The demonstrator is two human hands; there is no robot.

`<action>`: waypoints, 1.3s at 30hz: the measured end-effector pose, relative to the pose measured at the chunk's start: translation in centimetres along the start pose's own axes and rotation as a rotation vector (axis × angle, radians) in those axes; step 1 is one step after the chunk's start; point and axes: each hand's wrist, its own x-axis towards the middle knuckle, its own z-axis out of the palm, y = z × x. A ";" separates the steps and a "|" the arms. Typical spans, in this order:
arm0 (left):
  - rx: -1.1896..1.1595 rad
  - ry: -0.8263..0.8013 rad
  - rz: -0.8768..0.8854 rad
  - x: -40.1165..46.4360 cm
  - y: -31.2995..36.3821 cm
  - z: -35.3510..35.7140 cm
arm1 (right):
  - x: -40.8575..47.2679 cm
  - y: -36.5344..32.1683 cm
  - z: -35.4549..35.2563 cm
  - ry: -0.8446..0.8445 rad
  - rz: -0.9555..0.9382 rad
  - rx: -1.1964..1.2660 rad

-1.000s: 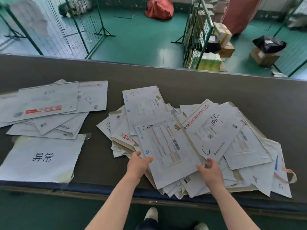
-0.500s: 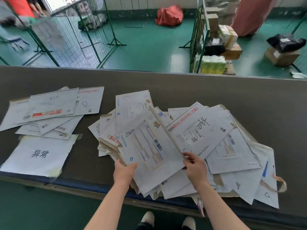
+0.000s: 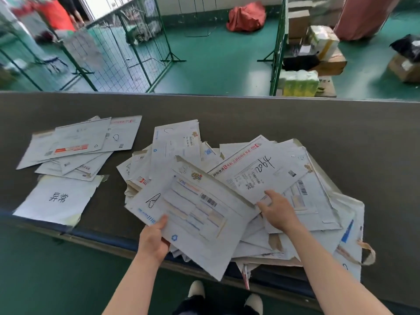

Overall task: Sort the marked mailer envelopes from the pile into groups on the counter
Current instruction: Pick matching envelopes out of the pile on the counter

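A loose pile of white mailer envelopes [image 3: 302, 196] covers the middle and right of the grey counter [image 3: 227, 114]. My left hand [image 3: 153, 241] grips the near left edge of a white envelope [image 3: 195, 214] with a pen mark and a barcode label, lifted and tilted above the pile. My right hand [image 3: 276, 210] lies on the pile with its fingertips at the edge of the envelope marked in large handwriting [image 3: 261, 171]. A sorted group of envelopes [image 3: 79, 146] lies at the left.
A white sheet with printed characters [image 3: 56, 198] is taped near the counter's front left edge. Beyond the counter are green wire fences [image 3: 127, 55], cardboard boxes [image 3: 327, 53], a red bag [image 3: 246, 17] and a person in red at the far left.
My left hand has lifted the barcode envelope off the pile and swung it left and toward me. My right hand has let go of its right edge and reached onto the pile.
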 end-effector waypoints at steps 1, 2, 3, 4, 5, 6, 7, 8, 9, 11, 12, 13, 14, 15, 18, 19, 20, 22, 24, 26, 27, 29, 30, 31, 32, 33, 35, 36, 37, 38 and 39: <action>-0.024 0.023 0.013 -0.2 0.1 -0.1 | 0.5 0.3 0.1 -0.053 -0.003 -0.143; -0.060 0.042 0.014 -0.4 0.2 -0.3 | 0.7 0.5 0.2 -0.097 -0.002 -0.247; -0.087 0.076 0.015 -0.6 0.3 -0.4 | 0.6 0.6 0.6 -0.128 -0.017 -0.317; -0.108 0.102 0.015 -0.7 0.3 -0.6 | 0.1 0.8 1.1 -0.146 -0.044 -0.364; -0.127 0.126 0.011 -0.9 0.3 -0.8 | -0.9 0.7 1.8 -0.145 -0.078 -0.384; -0.161 0.143 -0.001 -1.0 0.4 -0.9 | -2.1 0.6 2.7 -0.131 -0.116 -0.394; -0.199 0.166 -0.009 -1.1 0.4 -0.9 | -3.6 0.2 3.5 -0.120 -0.167 -0.397; -0.235 0.180 -0.009 -1.0 0.4 -1.0 | -4.9 -0.1 4.3 -0.132 -0.225 -0.402; -0.258 0.192 -0.004 -1.0 0.3 -1.1 | -6.0 -0.5 4.8 -0.156 -0.289 -0.402; -0.280 0.195 0.011 -1.3 0.1 -1.2 | -6.8 -0.8 5.6 -0.196 -0.356 -0.336; -0.276 0.194 0.022 -1.5 -0.1 -1.3 | -6.7 -0.8 5.5 -0.183 -0.356 -0.275; -0.259 0.191 0.029 -1.6 -0.4 -1.6 | -6.2 -0.4 5.3 -0.123 -0.344 -0.217; -0.240 0.192 0.026 -1.7 -0.7 -1.8 | -5.5 0.0 4.9 -0.031 -0.311 -0.179; -0.220 0.188 0.015 -1.7 -1.1 -2.1 | -4.8 0.7 4.2 0.068 -0.241 -0.157; -0.140 0.180 -0.044 -1.5 -2.4 -2.8 | -3.0 2.3 1.0 0.216 0.081 -0.120; -0.109 0.179 -0.069 -1.6 -2.9 -2.8 | -2.5 2.7 0.1 0.207 0.159 -0.113; -0.081 0.177 -0.087 -1.7 -3.2 -2.8 | -2.1 3.0 -0.4 0.183 0.203 -0.121; -0.028 0.176 -0.120 -1.8 -4.2 -2.6 | -1.8 3.2 -0.7 0.144 0.219 -0.160; 0.056 0.182 -0.141 -2.2 -5.2 -2.5 | -1.7 3.0 -0.1 0.129 0.233 -0.177; 0.124 0.188 -0.143 -2.6 -6.0 -2.4 | -1.9 2.9 0.7 0.134 0.264 -0.191; 0.144 0.188 -0.142 -2.7 -6.2 -2.3 | -2.1 2.9 1.0 0.138 0.274 -0.188; 0.168 0.200 -0.138 -2.7 -6.4 -2.4 | -2.6 2.8 1.3 0.135 0.282 -0.129; 0.179 0.203 -0.133 -2.7 -6.3 -2.6 | -2.8 2.8 1.4 0.132 0.275 -0.074; 0.192 0.200 -0.124 -2.6 -6.3 -2.8 | -3.0 2.8 1.6 0.123 0.256 -0.008; 0.207 0.188 -0.113 -2.6 -6.2 -2.8 | -3.2 2.8 1.8 0.116 0.227 0.062; 0.228 0.178 -0.104 -2.6 -6.1 -2.8 | -3.3 2.8 2.1 0.113 0.195 0.139; 0.266 0.171 -0.095 -2.7 -6.0 -2.7 | -3.8 2.7 2.4 0.102 0.160 0.360; 0.277 0.171 -0.090 -2.8 -5.9 -2.7 | -4.0 2.5 2.6 0.086 0.154 0.475; 0.286 0.165 -0.088 -3.0 -5.7 -2.7 | -4.2 2.2 2.8 0.069 0.146 0.568; 0.289 0.150 -0.093 -3.1 -5.5 -2.8 | -4.5 1.8 2.9 0.049 0.135 0.634; 0.290 0.126 -0.098 -3.2 -5.3 -2.8 | -4.7 1.5 3.1 0.027 0.119 0.675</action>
